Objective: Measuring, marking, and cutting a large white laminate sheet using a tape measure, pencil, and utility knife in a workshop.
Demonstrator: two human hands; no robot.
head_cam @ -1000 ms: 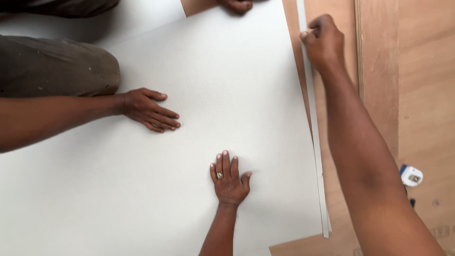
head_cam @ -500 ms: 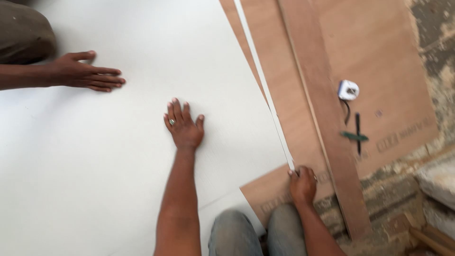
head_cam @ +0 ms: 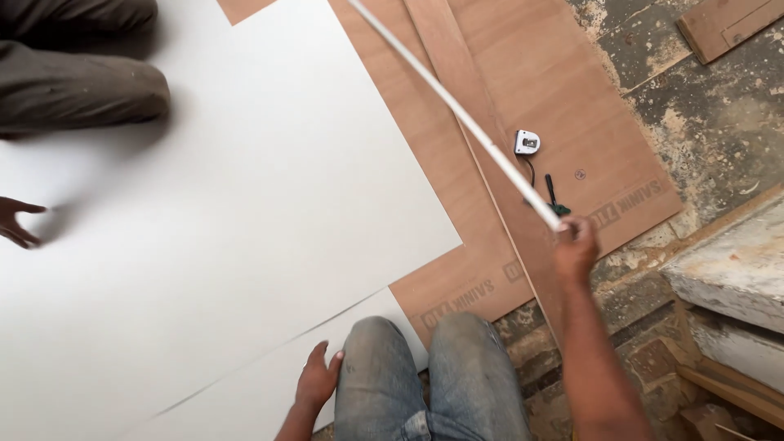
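Right hand (head_cam: 576, 245) at 4 o'clock, fingers pinched on end of thin white strip (head_cam: 457, 110); strip runs up toward 12 o'clock over brown plywood (head_cam: 572, 106). Left hand (head_cam: 317, 380) at 7 o'clock, fingers loosely spread on white sheet (head_cam: 245, 204) beside knee. Tape measure (head_cam: 527, 142) just right of strip. Co-worker's hand (head_cam: 15, 222) at 9 o'clock.

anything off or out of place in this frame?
Nothing damaged or spilled. The right hand has the thin white strip lifted at an angle, crossing the plywood sheets rather than lying along the white panel edge. A small tape measure lies loose on the plywood. The left hand rests by the knee.
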